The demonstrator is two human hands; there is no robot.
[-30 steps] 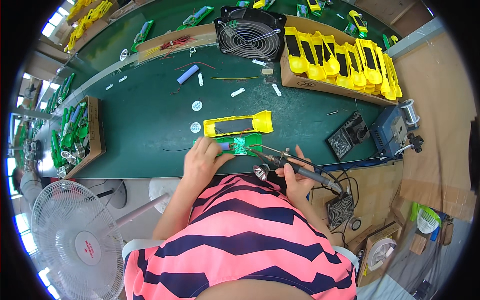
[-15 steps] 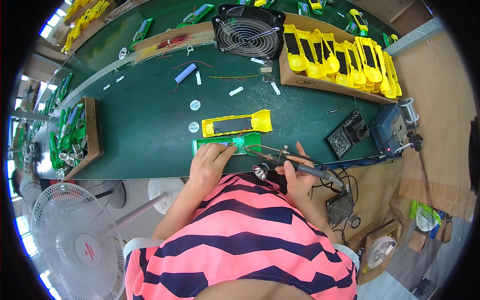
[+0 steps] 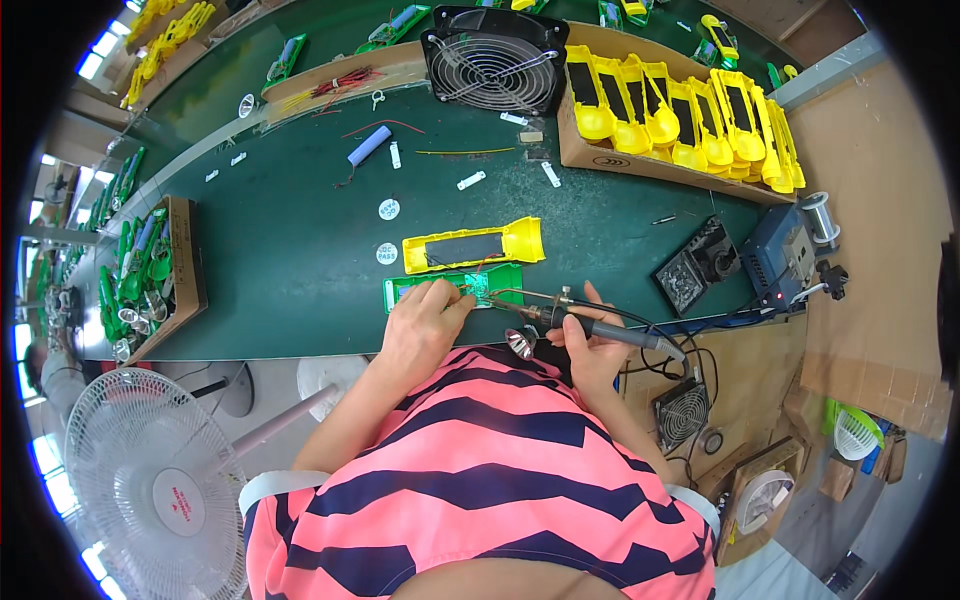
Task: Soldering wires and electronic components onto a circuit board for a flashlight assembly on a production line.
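My right hand (image 3: 594, 352) is closed around a soldering iron (image 3: 600, 328), its tip pointing left over a small circuit board (image 3: 479, 289). This board sits in a green plastic casing half (image 3: 512, 281) near the table's front edge. Over the casing's left part lies my left hand (image 3: 425, 322), fingers pinched together at the board's edge; what they hold is too small to make out. Thin wires run between the board and a yellow casing half (image 3: 524, 240) with a dark panel, lying just behind. A shiny reflector cup (image 3: 520, 343) hangs at the table edge below the iron's tip.
A box of yellow casings (image 3: 640, 163) and a black fan (image 3: 497, 62) stand at the back. On the right are an iron stand (image 3: 697, 265) and a blue soldering station (image 3: 778, 260). A blue battery cell (image 3: 370, 146) lies behind; a box of green parts (image 3: 187, 265) stands left.
My left hand has shifted a little, its back now turned over more of the green casing's left part. The soldering iron stays at the board, its rear end slightly lower.
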